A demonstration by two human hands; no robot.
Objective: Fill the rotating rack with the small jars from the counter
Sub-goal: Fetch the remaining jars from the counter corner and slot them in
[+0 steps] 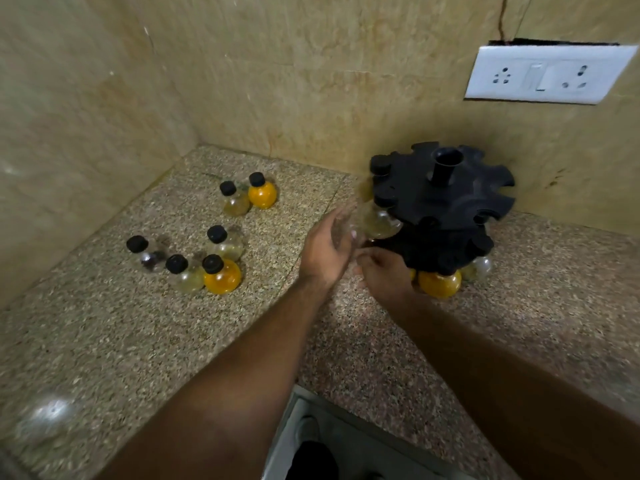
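Note:
The black two-tier rotating rack (440, 206) stands at the back right of the granite counter (104, 341). My left hand (327, 252) is blurred, with its fingers around a clear jar (379, 221) that hangs in an upper-tier slot on the rack's left side. Just below, my right hand (382, 277) grips the edge of the lower tier, fingers partly hidden under it. An orange jar (440, 284) and a clear jar (479, 268) hang in the lower tier. Several black-capped jars stand loose on the counter at left, among them an orange jar (221, 277) in front and an orange jar (262, 192) behind.
Beige stone walls meet in a corner behind the loose jars. A white socket and switch plate (550, 73) is on the wall above the rack. The counter's front edge (311, 389) drops to the floor between my forearms.

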